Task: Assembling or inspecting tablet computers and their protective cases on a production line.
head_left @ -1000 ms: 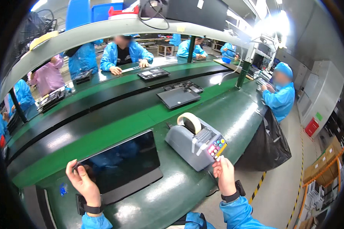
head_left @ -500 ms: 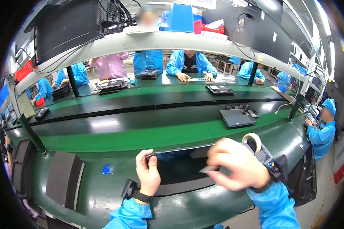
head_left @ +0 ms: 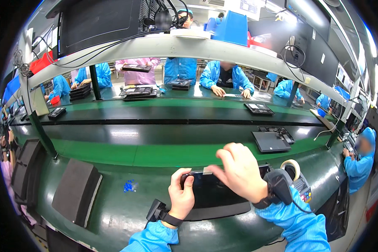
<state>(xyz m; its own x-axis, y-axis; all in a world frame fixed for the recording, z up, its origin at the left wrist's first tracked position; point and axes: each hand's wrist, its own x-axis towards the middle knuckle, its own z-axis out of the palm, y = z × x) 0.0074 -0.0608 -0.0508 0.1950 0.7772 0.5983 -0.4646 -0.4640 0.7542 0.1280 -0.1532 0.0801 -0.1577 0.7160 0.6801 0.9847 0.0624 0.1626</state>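
A glossy black screen panel [head_left: 212, 193] lies on the green bench in front of me, its lower border matt dark grey. My left hand [head_left: 181, 195] grips the panel's upper left corner, thumb on the face and fingers curled behind the edge. Over the right part of the panel is my right hand [head_left: 239, 174], hiding much of its upper edge. A small pale flat piece [head_left: 207, 170] shows at the right thumb's tip, close to the panel's top edge; its kind is unclear. Both wrists wear black bands with dark modules.
Dark foam blocks [head_left: 76, 191] and scattered blue bits [head_left: 130, 185] lie to the left. A tape roll [head_left: 290, 168] stands at right. Beyond lie a grey laptop part [head_left: 271, 142] and an open laptop base [head_left: 259, 108]. A shelf beam [head_left: 155, 45] crosses overhead; co-workers sit and stand opposite.
My right hand has moved left and up across the panel, bringing the pale piece near the left hand. My left hand keeps its corner. The whole view has shifted slightly.
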